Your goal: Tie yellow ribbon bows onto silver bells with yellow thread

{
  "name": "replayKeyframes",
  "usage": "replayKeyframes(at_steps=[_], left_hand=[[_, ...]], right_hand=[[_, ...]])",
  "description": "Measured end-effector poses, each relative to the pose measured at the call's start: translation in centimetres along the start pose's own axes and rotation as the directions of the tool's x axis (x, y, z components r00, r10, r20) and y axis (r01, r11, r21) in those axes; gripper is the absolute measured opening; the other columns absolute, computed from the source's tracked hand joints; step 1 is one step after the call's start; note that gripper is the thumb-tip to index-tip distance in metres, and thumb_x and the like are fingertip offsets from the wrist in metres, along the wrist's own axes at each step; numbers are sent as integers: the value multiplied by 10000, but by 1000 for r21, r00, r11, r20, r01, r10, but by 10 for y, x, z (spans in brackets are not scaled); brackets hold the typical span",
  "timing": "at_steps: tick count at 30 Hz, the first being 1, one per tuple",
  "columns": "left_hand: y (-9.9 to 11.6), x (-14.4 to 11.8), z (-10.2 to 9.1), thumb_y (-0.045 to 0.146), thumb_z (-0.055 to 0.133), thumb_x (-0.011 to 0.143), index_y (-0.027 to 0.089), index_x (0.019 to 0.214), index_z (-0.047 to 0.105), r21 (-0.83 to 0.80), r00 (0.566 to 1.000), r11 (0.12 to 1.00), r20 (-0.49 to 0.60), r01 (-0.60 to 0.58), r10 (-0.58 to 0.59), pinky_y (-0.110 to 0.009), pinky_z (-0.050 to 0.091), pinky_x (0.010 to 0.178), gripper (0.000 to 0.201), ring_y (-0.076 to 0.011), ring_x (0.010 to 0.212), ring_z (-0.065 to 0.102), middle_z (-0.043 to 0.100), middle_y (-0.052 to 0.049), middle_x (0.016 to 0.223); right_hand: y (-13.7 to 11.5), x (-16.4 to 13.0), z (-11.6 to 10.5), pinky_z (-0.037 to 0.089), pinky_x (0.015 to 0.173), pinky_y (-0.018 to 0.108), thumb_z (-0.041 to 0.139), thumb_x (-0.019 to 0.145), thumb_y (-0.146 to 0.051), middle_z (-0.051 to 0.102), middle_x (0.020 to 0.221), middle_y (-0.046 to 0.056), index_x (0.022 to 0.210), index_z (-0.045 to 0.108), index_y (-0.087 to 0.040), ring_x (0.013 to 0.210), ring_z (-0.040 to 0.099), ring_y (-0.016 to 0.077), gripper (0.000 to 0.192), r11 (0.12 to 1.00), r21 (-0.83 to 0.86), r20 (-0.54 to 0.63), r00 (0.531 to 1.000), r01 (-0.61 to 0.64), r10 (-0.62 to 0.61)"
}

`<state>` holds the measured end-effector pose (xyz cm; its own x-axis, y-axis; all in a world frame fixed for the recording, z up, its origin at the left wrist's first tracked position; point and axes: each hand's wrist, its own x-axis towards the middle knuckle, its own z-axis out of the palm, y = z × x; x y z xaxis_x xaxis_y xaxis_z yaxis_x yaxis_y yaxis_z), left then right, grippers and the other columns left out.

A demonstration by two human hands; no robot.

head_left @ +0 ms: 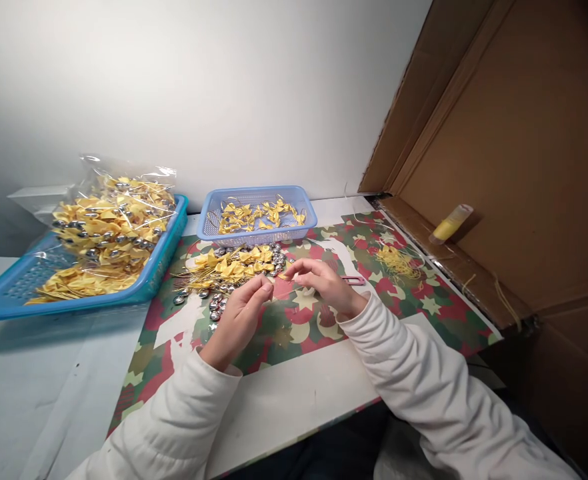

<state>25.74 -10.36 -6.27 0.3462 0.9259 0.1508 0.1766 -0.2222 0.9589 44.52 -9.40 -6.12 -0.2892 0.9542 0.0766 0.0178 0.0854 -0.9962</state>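
Note:
My left hand (241,317) is closed in a pinch over the camouflage-patterned sheet, thumb against fingers. What it pinches is too small to tell. Opposite it, my right hand (324,285) has its fingertips drawn together, with a bit of yellow near them that I cannot make out. The two hands are a short gap apart. Just beyond them lies a pile of yellow ribbon bows (247,263) with thin cords. Round silver bells (215,307) are scattered beside the bows, close to my left hand. A pink-handled tool (354,281) lies partly hidden behind my right hand.
A blue basket (167,250) at left holds a clear bag (119,220) of yellow bows with bells. Behind the pile stands a smaller blue basket (257,237) with corded bows. Yellow cord scraps (399,262) lie right, near a cardboard wall (514,147) and a yellow-filled tube (451,225).

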Motion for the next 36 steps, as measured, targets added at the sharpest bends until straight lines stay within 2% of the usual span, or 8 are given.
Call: replayKeyframes(at_steps=[3,8,13,20,27,29,33,36], left_hand=[[0,0,1,399,450,905,207,638,420,8,999,1000,46,4,-5,-267,297,561,330,-134,592,341,375,34,629],[2,-1,2,394,472,890,198,629,465,30,996,999,90,21,-24,-259,289,543,327,-128,570,352,402,38,602],[0,1,0,375,481,854,202,588,418,2,999,999,5,43,-43,-260,281,546,323,-126,570,342,386,39,590],[-3,2,-3,368,480,823,206,585,423,-4,994,997,-79,73,-73,-269,279,552,293,-131,578,337,376,35,587],[2,3,-1,346,481,804,205,571,435,-23,995,998,-77,59,-61,-274,303,576,277,-137,593,372,408,28,592],[1,2,-1,346,479,812,205,574,442,-26,997,998,-56,53,-54,-273,307,579,279,-138,595,382,419,29,594],[0,2,-2,343,479,826,204,586,453,-39,998,998,-40,44,-45,-270,309,578,280,-135,590,382,424,33,596],[-1,2,-1,342,490,829,202,582,459,-54,999,998,-19,31,-32,-266,316,580,286,-132,591,388,433,34,597]], right_hand=[[3,-2,12,467,797,321,559,786,-327,629,915,35,856,628,-182,871,582,173,176,1000,-15,30,1000,-7,8],[9,-1,23,443,699,280,560,738,-280,565,789,10,658,554,-182,745,519,140,127,999,26,42,999,20,-21],[5,0,15,457,745,290,547,714,-208,584,780,18,593,559,-182,787,552,152,125,995,81,53,996,62,-66],[-2,0,0,433,826,327,539,693,-130,628,767,27,544,542,-187,830,569,178,160,955,-205,87,976,214,-200],[-9,-2,-9,443,782,290,537,690,-82,661,800,21,681,628,-172,805,591,162,128,898,-417,293,956,139,-12],[-9,-2,-10,448,782,287,552,700,-83,682,882,28,787,646,-174,847,595,168,158,881,-462,254,967,102,21],[-9,-2,-10,438,864,365,604,714,-119,658,1073,74,969,641,-181,1051,551,243,265,806,-590,23,999,40,-32],[-6,-2,-2,418,920,399,625,743,-146,649,1052,75,944,646,-183,1033,562,236,206,819,-558,18,989,134,-150]])
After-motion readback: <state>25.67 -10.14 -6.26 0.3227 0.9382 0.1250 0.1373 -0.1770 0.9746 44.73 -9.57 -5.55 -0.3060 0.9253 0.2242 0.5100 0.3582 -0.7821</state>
